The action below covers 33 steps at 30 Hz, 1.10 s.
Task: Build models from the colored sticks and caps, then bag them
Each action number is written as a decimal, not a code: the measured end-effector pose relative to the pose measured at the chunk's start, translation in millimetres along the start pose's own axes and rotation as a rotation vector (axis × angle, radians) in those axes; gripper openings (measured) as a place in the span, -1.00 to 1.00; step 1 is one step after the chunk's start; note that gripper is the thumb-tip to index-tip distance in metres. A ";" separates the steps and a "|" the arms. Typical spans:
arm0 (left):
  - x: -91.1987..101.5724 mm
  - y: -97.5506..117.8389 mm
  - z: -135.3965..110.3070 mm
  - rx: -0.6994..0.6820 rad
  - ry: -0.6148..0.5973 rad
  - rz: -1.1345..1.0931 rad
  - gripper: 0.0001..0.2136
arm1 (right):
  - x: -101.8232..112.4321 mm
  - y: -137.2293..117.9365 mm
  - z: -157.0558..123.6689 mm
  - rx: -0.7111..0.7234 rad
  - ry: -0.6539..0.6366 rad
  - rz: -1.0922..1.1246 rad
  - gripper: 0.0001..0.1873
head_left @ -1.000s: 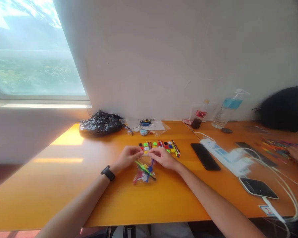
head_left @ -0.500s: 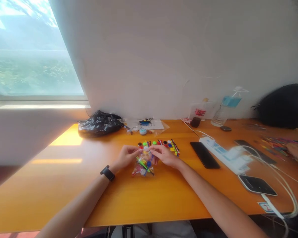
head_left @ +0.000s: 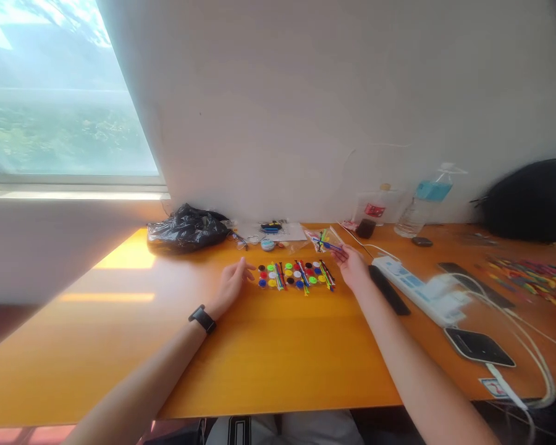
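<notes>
Wooden table (head_left: 259, 358): one bag (head_left: 323, 240) pinched in right grip (head_left: 353, 267); left grip (head_left: 233, 285) loosely spread near three stick bundles (head_left: 303, 277).

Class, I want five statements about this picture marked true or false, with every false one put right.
1. The right hand holds a clear bag with coloured pieces inside. True.
2. The left hand holds a phone. False: it holds nothing visible and is beside the discs.
3. A black watch is on the left wrist. True.
4. The black bag lies right of the power strip. False: it lies to the left.
5. A bottle with a blue label stands near the wall. True.
</notes>
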State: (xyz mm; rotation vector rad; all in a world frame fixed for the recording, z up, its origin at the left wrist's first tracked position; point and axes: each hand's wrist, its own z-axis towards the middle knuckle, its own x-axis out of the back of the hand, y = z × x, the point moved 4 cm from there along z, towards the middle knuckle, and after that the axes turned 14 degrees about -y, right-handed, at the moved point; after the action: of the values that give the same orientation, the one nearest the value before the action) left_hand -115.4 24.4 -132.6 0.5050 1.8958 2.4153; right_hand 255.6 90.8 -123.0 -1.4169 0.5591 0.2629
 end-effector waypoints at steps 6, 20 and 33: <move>0.6 -3.6 2.6 0.001 0.008 0.143 -0.55 | 25.3 8.6 15.9 -0.015 0.068 -0.004 -0.86; -12.6 3.8 -2.0 -0.080 -0.124 0.339 -0.72 | 5.5 -5.8 0.0 0.422 0.051 -0.801 -0.75; -23.8 17.7 -9.6 -0.146 -0.304 0.552 -0.87 | -95.1 43.9 -91.7 0.511 -0.956 -1.448 -0.82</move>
State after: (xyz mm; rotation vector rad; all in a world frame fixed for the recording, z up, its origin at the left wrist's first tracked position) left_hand -92.4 5.5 -123.3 1.4515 1.5911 2.5394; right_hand 134.4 22.5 -116.7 -0.7525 -1.1250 -0.3640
